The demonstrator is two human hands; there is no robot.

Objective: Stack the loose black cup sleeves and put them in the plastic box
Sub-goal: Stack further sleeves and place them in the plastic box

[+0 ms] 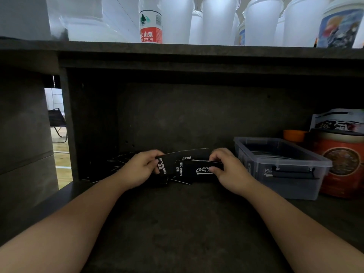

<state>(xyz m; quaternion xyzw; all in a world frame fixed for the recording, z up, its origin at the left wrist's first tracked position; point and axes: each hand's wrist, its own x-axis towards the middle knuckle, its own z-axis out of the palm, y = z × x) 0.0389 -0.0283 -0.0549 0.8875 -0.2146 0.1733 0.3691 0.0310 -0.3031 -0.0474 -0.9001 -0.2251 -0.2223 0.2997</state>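
Flat black cup sleeves with white "Camping Club" print are held just above the dark lower shelf. My left hand (140,167) grips the left end of one sleeve (185,155). My right hand (226,168) pinches the right end of a small stack of sleeves (194,168) in front of it. The two overlap between my hands. More loose sleeves (116,164) lie scattered on the shelf behind my left hand. To the right of my right hand stands the clear plastic box (283,186), lid off, with some black sleeves inside.
A red tin (342,164), an orange cup (294,134) and a printed bag (338,121) crowd the shelf right of the box. On the upper shelf (177,49) stand a water bottle (150,22) and several white cups (218,18). A shelf wall (68,125) closes the left.
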